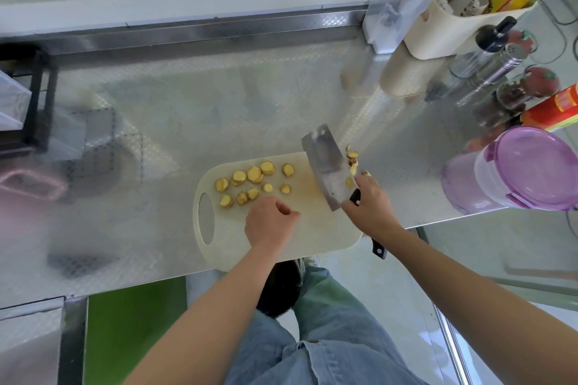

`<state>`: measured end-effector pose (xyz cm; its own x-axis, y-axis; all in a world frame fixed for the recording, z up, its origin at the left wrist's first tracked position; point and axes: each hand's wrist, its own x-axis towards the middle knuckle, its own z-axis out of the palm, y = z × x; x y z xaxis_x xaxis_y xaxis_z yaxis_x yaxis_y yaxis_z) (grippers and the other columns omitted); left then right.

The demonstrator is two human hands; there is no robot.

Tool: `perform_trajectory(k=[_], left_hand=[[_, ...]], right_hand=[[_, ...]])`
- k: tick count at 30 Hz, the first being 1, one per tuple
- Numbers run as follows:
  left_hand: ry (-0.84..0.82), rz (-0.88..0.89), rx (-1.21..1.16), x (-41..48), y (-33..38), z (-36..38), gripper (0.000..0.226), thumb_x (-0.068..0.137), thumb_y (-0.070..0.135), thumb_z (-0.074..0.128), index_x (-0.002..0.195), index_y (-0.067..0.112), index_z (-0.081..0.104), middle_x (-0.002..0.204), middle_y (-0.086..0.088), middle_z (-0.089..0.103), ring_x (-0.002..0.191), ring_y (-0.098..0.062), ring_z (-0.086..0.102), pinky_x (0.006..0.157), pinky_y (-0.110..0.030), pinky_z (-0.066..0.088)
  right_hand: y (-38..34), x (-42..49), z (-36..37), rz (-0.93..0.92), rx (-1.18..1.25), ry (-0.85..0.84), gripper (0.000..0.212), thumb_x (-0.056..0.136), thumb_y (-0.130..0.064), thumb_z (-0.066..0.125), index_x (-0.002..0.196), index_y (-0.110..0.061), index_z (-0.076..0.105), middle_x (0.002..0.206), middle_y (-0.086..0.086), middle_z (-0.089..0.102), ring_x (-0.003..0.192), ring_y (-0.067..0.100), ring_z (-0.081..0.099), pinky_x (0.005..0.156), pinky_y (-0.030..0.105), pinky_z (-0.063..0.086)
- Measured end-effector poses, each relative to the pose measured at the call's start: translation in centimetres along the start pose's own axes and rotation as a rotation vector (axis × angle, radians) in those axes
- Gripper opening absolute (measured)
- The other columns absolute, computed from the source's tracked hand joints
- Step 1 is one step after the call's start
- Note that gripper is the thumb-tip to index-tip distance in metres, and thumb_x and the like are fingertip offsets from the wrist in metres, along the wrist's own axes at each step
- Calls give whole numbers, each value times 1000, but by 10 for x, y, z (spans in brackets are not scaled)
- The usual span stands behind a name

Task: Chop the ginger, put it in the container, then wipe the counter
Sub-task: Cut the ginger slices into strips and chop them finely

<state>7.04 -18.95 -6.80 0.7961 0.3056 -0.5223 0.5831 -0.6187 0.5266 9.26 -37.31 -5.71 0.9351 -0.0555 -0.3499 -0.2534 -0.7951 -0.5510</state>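
Left hand [270,222]: rests on the near part of the cutting board [281,244], fingers curled under. Cannot tell whether they pinch a piece; nothing shows between them.

Right hand [370,206]: wrapped around the black handle of the cleaver [328,169]. Blade is tilted, its edge on or just above the board's right side, pointing away from the body.

Ginger slices [253,175]: about a dozen round cuts, skin still on the rims, scattered loosely on the board's left half, just beyond the left hand. A few knobbly ginger offcuts [352,158] lie on the far side of the blade, at the board's right edge.

Container [538,166]: clear tub with purple lid, lid on, at the counter's right end, well apart from the board. No ginger visible inside it.

Steel counter [156,103]: no cloth identifiable on it.

Assessment: slicing looks mostly done; finer chopping may remain. Transfer to the container not begun, and the lid has to come off first. Wiping not started. Roughly the first third of the task.
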Motion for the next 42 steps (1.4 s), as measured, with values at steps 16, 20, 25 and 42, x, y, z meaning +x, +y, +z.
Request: perform_trajectory(k=[16,20,25,42], left_hand=[[32,-131,-145,-2,29,33,20,79,41,73,85,22,71,81,7,62,76,-15,53,66,-26,38],[22,-166,-187,-1,28,34,24,77,46,71,83,24,75,83,3,70,81,-22,64,63,-25,40],[12,-203,-221,1,24,36,15,76,36,68,78,23,76,77,2,71,79,-23,66,62,-24,44],[-40,-199,-192,8,37,44,15,72,28,65,62,17,67,68,-2,69,65,-25,58,54,-23,35]], right_hand=[[2,-27,10,-72,-150,47,18,91,-12,45,107,-4,42,98,10,43,70,27,43,61,34,34],[1,-21,14,-117,-157,6,14,92,-18,48,94,-11,36,90,7,48,68,24,46,58,29,32],[0,-22,14,-188,-194,-42,5,92,-11,43,96,-10,39,74,9,52,60,25,48,51,32,34],[1,-9,6,-195,-248,-158,6,95,-18,39,94,-14,43,66,1,43,60,21,45,52,30,34]])
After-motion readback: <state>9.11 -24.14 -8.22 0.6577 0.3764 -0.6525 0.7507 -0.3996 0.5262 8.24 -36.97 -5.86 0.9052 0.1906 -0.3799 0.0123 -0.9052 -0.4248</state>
